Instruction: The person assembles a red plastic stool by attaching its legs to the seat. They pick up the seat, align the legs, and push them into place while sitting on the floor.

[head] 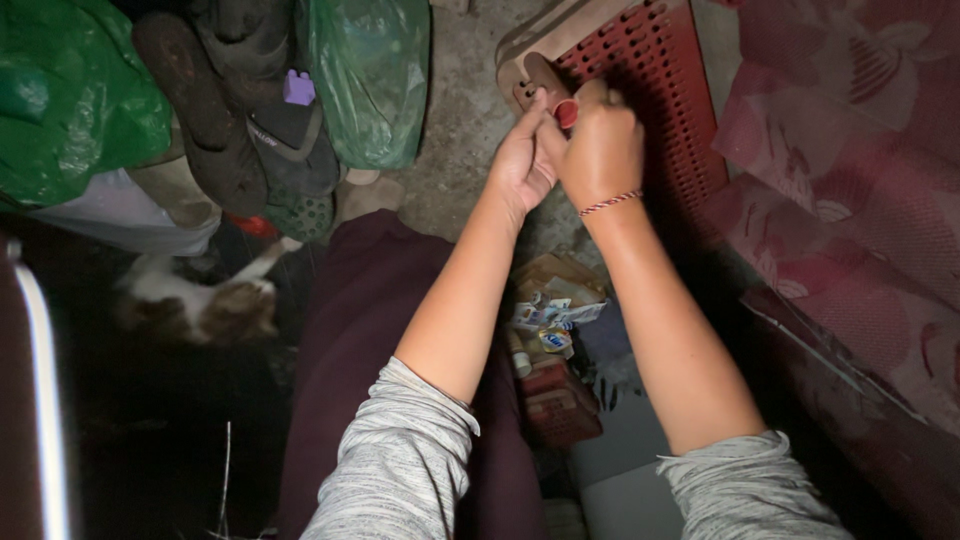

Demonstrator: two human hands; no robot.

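Note:
My left hand (522,160) and my right hand (600,145) are raised together in front of me, fingers touching, over the corner of a red perforated plastic panel (655,90). Between the fingertips sits a small red object (566,112); which hand grips it I cannot tell for sure. My right hand is curled into a fist beside it, with a red-and-white thread bracelet (610,203) on the wrist. Grey sleeves cover both my upper arms.
Green plastic bags (370,80) and dark sandals (215,110) with a small purple block (298,88) lie at upper left. A cat (200,305) lies on the dark floor at left. Small packets and a little basket (555,390) sit between my arms. Floral red fabric (860,180) fills the right.

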